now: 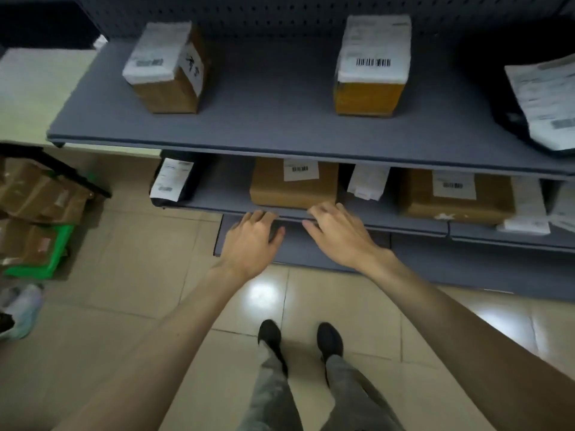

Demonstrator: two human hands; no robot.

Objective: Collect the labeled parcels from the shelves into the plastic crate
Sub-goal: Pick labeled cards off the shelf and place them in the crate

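A flat brown parcel with a barcode label lies on the lower shelf. My left hand and my right hand hover just in front of it at the shelf's front edge, fingers relaxed and holding nothing. On the upper shelf stand two upright labeled boxes, one at the left and one further right. A green plastic crate with brown parcels in it sits on the floor at the far left.
A second flat brown parcel, a dark mailer bag and a white labeled packet share the lower shelf. A dark bag with a white label lies at the upper right. My feet stand on tiled floor.
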